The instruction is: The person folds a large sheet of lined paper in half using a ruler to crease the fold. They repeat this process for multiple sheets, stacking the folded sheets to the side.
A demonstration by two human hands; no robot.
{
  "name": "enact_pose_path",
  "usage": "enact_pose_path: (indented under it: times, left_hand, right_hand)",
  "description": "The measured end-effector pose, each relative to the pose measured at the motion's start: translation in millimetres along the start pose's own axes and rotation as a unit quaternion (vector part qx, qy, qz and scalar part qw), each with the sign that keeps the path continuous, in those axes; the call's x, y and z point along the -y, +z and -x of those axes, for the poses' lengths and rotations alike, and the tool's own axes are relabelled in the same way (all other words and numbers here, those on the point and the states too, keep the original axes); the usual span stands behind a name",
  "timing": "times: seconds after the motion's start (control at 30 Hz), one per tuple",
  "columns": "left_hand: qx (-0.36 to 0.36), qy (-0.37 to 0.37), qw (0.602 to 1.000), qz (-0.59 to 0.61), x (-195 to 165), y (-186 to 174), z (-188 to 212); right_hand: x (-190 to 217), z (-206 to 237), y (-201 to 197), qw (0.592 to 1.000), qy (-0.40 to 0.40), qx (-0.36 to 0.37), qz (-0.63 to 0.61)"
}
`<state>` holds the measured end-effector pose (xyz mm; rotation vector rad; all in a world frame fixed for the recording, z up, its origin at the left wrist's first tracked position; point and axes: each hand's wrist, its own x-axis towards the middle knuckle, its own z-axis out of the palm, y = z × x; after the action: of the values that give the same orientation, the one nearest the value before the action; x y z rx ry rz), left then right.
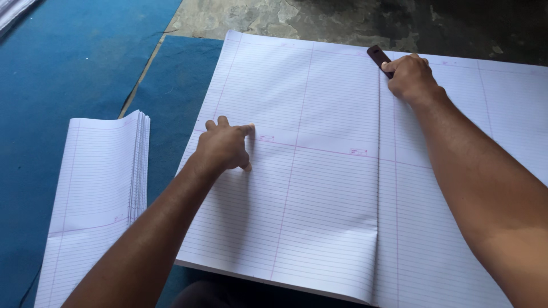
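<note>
The large ruled sheet [319,188] runs out of view at the right and bottom edges, so its full extent cannot be told. The dark brown tool [377,56] at the sheet's far edge shows only 1 end; the rest is covered by the right hand [409,77]. Small printed marks [358,151] on the sheet's middle line are too small to make out. Left of the sheet, the folded stack [100,194] is cut off at the bottom. Beyond it, a pale pile [10,10], perhaps more paper, is clipped by the top-left corner.
</note>
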<state>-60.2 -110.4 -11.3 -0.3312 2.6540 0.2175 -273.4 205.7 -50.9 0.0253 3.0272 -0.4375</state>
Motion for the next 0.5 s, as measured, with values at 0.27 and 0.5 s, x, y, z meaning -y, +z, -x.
enact_pose_path:
  times: [0.27,0.5]
  left_hand:
    - [-0.001,-0.006,1.000,-0.009,1.9,-5.3,0.9]
    - [0.006,-0.013,1.000,0.002,2.1,-3.5,6.1]
  right_hand:
    - [10.9,-8.9,-2.1,0.999,-0.010,-0.017,0.032]
    - [0.0,22.7,-5.0,0.999,-0.020,0.013,0.047]
